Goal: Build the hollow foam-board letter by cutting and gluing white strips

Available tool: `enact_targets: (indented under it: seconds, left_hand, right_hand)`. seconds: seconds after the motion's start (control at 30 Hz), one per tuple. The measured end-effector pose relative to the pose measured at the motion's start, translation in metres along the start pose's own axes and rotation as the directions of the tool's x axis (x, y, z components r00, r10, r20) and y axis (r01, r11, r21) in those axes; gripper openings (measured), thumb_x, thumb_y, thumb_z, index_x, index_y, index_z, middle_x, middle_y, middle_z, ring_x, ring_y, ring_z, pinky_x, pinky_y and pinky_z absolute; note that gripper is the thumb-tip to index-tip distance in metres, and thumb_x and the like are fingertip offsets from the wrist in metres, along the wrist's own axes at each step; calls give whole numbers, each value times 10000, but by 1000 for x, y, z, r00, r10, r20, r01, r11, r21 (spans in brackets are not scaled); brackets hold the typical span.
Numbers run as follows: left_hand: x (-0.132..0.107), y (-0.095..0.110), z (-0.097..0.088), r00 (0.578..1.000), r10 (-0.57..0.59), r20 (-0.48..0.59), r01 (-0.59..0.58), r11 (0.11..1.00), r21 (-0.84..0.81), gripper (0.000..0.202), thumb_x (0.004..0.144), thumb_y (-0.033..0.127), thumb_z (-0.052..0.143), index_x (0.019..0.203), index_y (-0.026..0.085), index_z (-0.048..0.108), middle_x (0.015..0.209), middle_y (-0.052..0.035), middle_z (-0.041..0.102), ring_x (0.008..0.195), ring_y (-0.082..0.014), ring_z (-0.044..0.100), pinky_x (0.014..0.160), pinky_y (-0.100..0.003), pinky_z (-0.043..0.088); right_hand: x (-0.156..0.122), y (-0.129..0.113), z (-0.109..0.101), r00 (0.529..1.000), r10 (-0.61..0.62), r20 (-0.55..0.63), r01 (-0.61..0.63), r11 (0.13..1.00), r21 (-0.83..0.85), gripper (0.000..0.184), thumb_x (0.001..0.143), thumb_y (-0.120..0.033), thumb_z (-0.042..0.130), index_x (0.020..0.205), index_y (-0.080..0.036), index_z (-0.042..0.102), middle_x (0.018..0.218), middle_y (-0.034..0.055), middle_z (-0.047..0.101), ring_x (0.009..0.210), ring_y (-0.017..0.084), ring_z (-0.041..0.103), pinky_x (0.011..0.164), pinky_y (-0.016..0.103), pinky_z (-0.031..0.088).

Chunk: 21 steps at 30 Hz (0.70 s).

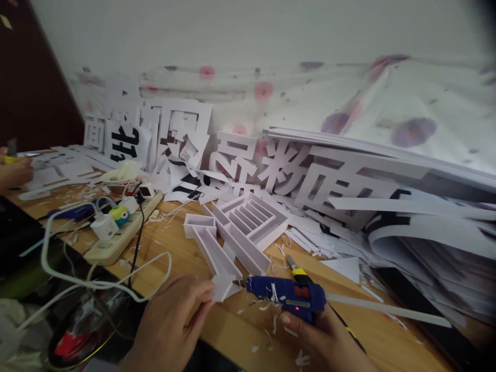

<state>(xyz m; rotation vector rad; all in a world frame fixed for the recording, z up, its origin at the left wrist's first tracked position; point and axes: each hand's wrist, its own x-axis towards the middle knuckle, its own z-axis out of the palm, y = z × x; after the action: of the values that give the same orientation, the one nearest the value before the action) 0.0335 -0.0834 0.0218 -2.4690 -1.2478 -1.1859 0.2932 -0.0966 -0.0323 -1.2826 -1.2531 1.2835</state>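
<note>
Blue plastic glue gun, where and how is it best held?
Probably low at the rear, from the near right side, as the bare right hand holds the blue plastic glue gun: its thin dark nozzle points left, and a long whitish stick juts out behind.

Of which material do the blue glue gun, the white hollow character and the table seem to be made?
Glue gun: probably hard plastic, low sheen; the body looks moulded.
White hollow character: matte thin sheet, plastic or stiff board, by its straight, even walls.
Table: wood or wood-effect, slightly satin, by its brown streaks.
</note>
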Motion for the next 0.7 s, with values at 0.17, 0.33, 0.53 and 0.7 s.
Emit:
enact_targets:
  seconds: [0.17,0.33,0.53,0.7]
  left_hand:
    - [1,1,-2,1000,11,-3,-11,1000,13,110,858,141,460,874,243,498,708,20,661,647,-147,645,610,-246,489]
    - [2,1,-2,999,23,-28,-22,999,30,102,863,144,461,869,239,500,719,14,671,661,-149,653,631,-246,496]
    - [0,1,-2,1000,8,-18,-8,999,39,97,848,151,490,874,244,500,723,15,678,664,-156,661,650,-255,503]
    - [2,2,-1,1000,4,-7,-4,1000,22,125,839,135,487,875,255,496,706,27,668,658,-160,655,628,-258,498]
  right_hand:
    - [3,2,-2,999,-38,-17,38,999,-5,398,709,-475,708,1014,-230,636,938,29,694,896,220,622,820,349,495]
    - [5,-1,-1,998,-53,-38,52,998,-27,403,696,-502,707,974,-215,653,932,41,700,887,233,629,823,369,504]
    - [5,-4,-2,997,-68,-38,66,997,-45,405,706,-496,703,990,-213,654,957,45,704,909,239,630,834,376,503]
    - [-2,-9,1,1000,-6,-12,6,1000,27,420,680,-499,726,972,-206,650,962,52,710,945,249,631,874,403,487]
